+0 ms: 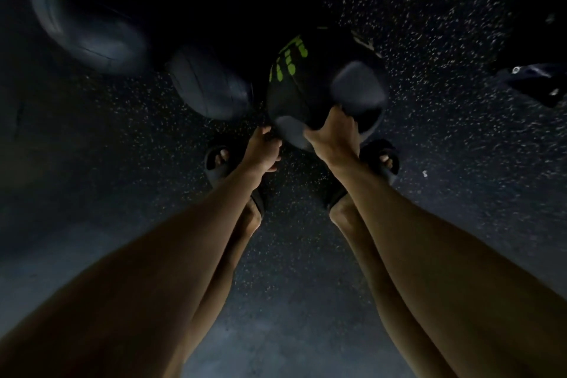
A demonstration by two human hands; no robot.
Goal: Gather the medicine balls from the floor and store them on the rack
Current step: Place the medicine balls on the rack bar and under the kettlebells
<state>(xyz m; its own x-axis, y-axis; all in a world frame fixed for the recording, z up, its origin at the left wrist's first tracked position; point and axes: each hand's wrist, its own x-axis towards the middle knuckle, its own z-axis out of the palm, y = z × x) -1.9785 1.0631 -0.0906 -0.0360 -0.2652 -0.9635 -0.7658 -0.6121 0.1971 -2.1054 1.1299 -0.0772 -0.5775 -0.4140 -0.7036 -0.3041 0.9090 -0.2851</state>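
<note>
A person bent over a speckled floor (pixel 429 224). A black medicine ball (pixel 306 86) sat just ahead of their feet. The right hand (pixel 334 135) gripped its near edge, probably to lift it. The left hand (pixel 264 147) curled at the ball's edge; its hold was unclear.

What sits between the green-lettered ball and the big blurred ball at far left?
A third dark medicine ball lies between them, close beside the green-lettered ball, in the head view.
</note>
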